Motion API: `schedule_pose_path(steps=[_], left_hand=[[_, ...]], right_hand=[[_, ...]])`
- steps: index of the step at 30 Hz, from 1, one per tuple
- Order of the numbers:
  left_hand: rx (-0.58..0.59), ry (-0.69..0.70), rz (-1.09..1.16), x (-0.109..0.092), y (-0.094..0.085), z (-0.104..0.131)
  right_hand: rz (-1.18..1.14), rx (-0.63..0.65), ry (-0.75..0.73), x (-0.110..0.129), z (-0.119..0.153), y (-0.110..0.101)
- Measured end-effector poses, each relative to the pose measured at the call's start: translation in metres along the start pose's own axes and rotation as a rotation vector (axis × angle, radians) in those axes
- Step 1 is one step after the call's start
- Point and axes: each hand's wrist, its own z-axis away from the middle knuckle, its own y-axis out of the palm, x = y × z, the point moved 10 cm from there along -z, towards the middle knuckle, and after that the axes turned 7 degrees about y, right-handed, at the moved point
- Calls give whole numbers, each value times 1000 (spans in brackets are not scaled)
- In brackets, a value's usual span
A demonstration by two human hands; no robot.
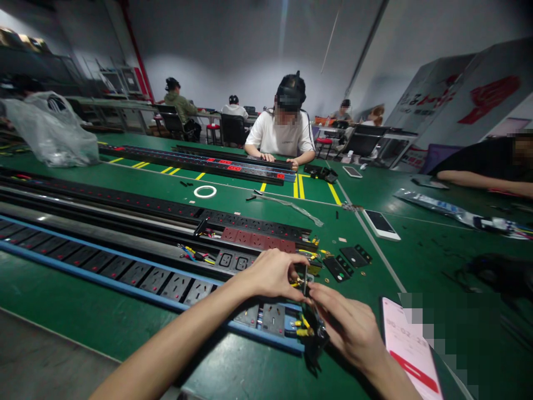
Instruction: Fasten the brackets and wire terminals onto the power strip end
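My left hand (275,273) pinches a small thin plate (306,279), seen edge-on, at the end of the power strips. Against the same plate press the fingertips of my right hand (352,321). Below the right fingers is a dark object (318,333), mostly hidden, whose kind I cannot make out. The nearest power strip (166,284), blue-edged with black sockets, runs left from under my hands. Yellow-sleeved wires (305,328) stick out of its end. Another strip with brown sockets (258,240) lies just behind.
Two black end plates (338,268) (356,255) lie right of the strips. Phones (410,347) (381,224) rest on the green table. A white ring (205,191) and a clear bag (54,133) are farther back. A person in a white shirt (281,133) sits opposite, hands at other strips.
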Motion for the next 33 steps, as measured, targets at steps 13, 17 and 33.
schedule_pose_path(steps=[13, 17, 33], left_hand=[[9, -21, 4, 5, 2, 0], [9, -16, 18, 4, 2, 1], [22, -1, 14, 1, 4, -1]], right_hand=[[156, 68, -109, 7, 3, 4], [21, 66, 12, -4, 0, 6], [-825, 169, 1190, -115, 22, 75]])
